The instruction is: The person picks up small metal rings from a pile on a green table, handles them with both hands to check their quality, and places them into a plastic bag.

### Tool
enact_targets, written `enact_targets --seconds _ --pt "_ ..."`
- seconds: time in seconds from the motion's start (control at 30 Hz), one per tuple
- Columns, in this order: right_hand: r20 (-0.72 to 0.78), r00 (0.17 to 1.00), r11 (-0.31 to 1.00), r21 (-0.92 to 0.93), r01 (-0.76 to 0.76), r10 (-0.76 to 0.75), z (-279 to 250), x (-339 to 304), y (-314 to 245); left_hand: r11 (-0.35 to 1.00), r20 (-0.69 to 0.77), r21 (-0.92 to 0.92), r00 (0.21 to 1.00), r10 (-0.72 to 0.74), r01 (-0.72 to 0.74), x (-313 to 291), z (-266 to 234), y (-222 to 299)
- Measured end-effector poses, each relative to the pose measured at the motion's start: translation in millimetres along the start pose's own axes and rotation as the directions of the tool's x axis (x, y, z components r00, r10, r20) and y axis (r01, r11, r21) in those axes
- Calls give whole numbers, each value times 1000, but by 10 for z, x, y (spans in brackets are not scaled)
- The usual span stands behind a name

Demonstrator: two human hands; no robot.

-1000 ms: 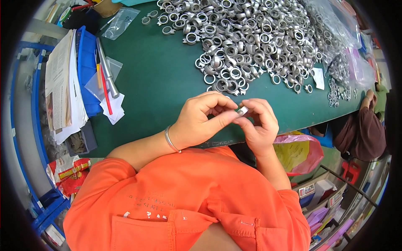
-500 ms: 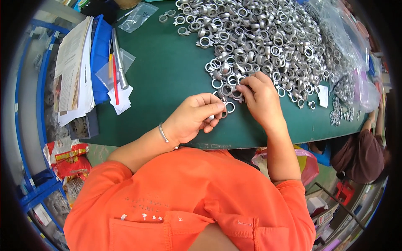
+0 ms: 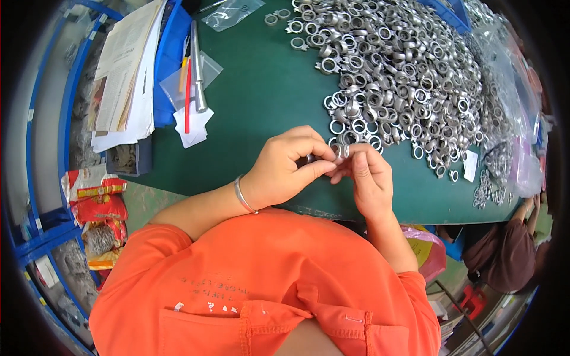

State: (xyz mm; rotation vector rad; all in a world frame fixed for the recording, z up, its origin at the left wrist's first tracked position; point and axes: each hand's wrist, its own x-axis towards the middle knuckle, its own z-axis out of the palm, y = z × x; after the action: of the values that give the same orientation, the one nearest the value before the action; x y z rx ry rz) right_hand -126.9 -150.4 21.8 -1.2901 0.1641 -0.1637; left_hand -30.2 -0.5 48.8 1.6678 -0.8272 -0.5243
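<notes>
Just in front of the pile, my left hand (image 3: pixel 291 166) and my right hand (image 3: pixel 373 181) meet at the fingertips. A small silver metal ring (image 3: pixel 341 152) with a lug sits between them, pinched by the left thumb and forefinger. My right fingers close on its other side, partly hiding it. Something dark and shiny (image 3: pixel 305 159) shows inside the curl of my left fingers; its kind is hidden. Beyond the hands spreads a large heap of similar metal rings (image 3: pixel 404 83), its near edge almost touching my fingertips.
At left on the green table (image 3: pixel 255 89) are a blue bin (image 3: pixel 169 65), stacked papers (image 3: pixel 127 77), a metal rod (image 3: pixel 196 71) and a red pen (image 3: pixel 187 101). Clear plastic bags (image 3: pixel 504 77) lie right of the heap. A person in dark clothing (image 3: pixel 504 255) is at far right.
My right hand has come back from the heap to my left hand, and their fingertips now meet at the ring. The whole view has shifted, moving the table's contents rightward.
</notes>
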Motion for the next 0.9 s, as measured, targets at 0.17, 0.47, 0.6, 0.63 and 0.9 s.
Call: enact_targets --seconds 0.17,0.47,0.6,0.63,0.9 --pt "-83 994 939 331 99 -75 32 14 8 997 0 -32 998 65 -65 68 23 -37" --pt "330 837 575 -614 541 -436 -19 97 -238 195 604 -656 662 -443 729 88 -41 -184" --pt "-10 872 318 -933 168 -489 -327 352 -53 319 557 -576 647 -520 753 124 -15 -199" --pt "12 898 272 -951 146 -440 -353 382 -49 368 526 -572 672 -521 733 141 3 -173" --pt "80 948 120 -985 122 -308 -220 308 -193 535 357 -556 764 -538 636 166 57 -143"
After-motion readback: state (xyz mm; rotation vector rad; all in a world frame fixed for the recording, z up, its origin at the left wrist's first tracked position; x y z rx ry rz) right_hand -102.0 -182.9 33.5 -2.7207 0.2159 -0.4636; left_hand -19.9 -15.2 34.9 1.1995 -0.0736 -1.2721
